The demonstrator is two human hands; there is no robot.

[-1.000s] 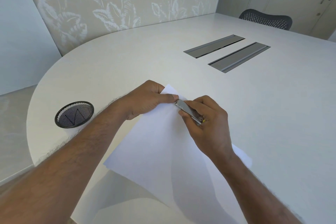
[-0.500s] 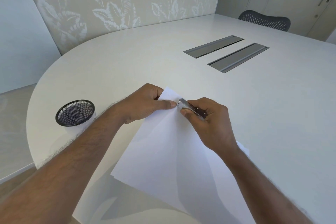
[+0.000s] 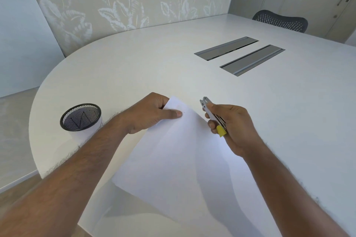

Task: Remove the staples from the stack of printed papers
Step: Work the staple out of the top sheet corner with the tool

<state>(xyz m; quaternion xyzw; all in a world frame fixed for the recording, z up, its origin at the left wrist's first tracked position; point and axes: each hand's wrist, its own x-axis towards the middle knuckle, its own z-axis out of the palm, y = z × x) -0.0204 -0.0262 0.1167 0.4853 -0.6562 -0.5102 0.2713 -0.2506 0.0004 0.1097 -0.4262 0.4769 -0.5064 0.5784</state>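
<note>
A white stack of papers (image 3: 173, 159) lies at an angle on the white table, its near end hanging over the table edge. My left hand (image 3: 150, 115) pinches the far corner of the stack, thumb on top. Two tiny marks show on the paper just past the thumb tip. My right hand (image 3: 233, 127) is closed around a metal staple remover (image 3: 211, 113) with a yellow end. Its jaws point up and away, lifted off the paper to the right of the corner.
A black mesh cup (image 3: 81, 116) stands near the table's left edge. Two grey metal cable flaps (image 3: 238, 56) are set into the table (image 3: 154, 67) farther back. A dark mesh chair back (image 3: 281, 21) shows at the far side.
My right hand has pulled the staple remover off the corner of the papers and moved it right and up. My left hand still holds the corner.
</note>
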